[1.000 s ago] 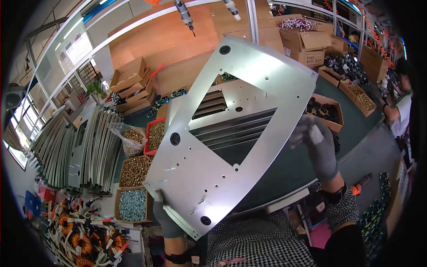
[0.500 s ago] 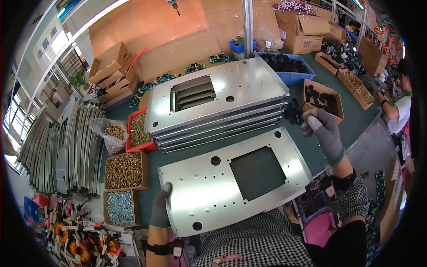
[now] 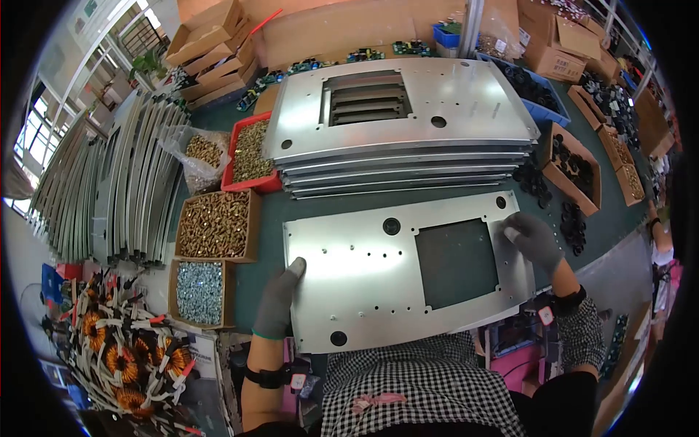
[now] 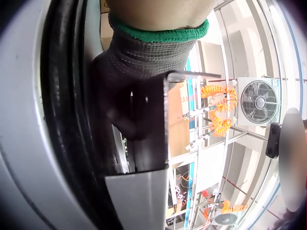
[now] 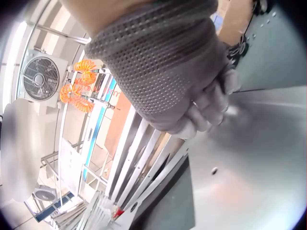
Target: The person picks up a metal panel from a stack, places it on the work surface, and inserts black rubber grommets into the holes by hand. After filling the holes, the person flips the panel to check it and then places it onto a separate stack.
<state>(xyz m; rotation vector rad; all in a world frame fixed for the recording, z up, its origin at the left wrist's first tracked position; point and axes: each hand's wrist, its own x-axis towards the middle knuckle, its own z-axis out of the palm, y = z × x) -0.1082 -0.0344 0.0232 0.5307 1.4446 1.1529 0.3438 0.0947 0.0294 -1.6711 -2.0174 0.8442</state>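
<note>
A flat silver sheet-metal panel with a square cutout and several small holes lies low in front of the checked apron. My gloved left hand grips its left edge, thumb on the top face. In the left wrist view the glove is beside a bent metal edge. Over the panel's right end is my gloved right hand, fingers curled. The right wrist view has its curled fingers right at the panel face; I cannot tell whether they pinch anything.
Behind is a stack of similar panels. More panels stand on edge at left. A red bin, a box of brass fittings and a box of silver fasteners line the left. Black round parts lie at right.
The panel has come down from a raised, tilted pose to lie nearly flat, the left hand still on its edge. The right hand, at first apart from the panel, has moved over its right end.
</note>
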